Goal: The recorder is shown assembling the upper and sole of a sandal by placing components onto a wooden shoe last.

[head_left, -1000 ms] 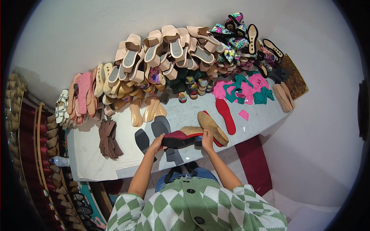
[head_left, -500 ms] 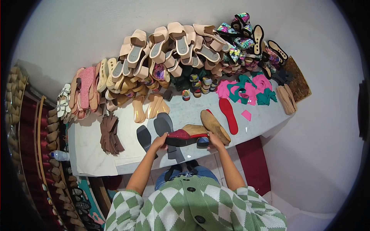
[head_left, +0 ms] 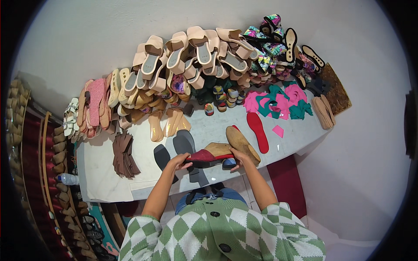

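Above the table's near edge I hold a shoe (head_left: 203, 155) sideways, its dark red upper stretched over a tan shoe last (head_left: 219, 148). It has a dark sole and a blue block heel (head_left: 228, 164). My left hand (head_left: 179, 161) grips the toe end, thumb on top and fingers below. At the heel end, my right hand (head_left: 237, 158) is closed round the back and heel. Just behind it lies a second shoe last (head_left: 242, 142) with a red edge showing. Dark grey soles (head_left: 184, 142) lie beside my left hand; a red insole (head_left: 258, 133) is farther right.
Beige heeled sandals (head_left: 203, 48) pile up along the wall, with patterned ones (head_left: 273, 48) at right. Brown strips (head_left: 124, 154) and pink and green scraps (head_left: 278, 101) lie on the table (head_left: 104, 182). At left stand racks of shoe lasts (head_left: 59, 156) and a plastic bottle (head_left: 69, 179).
Both hands still hold the shoe in nearly the same place. The fingers of my left hand have shifted under the toe, and my right fingers show more below the heel.
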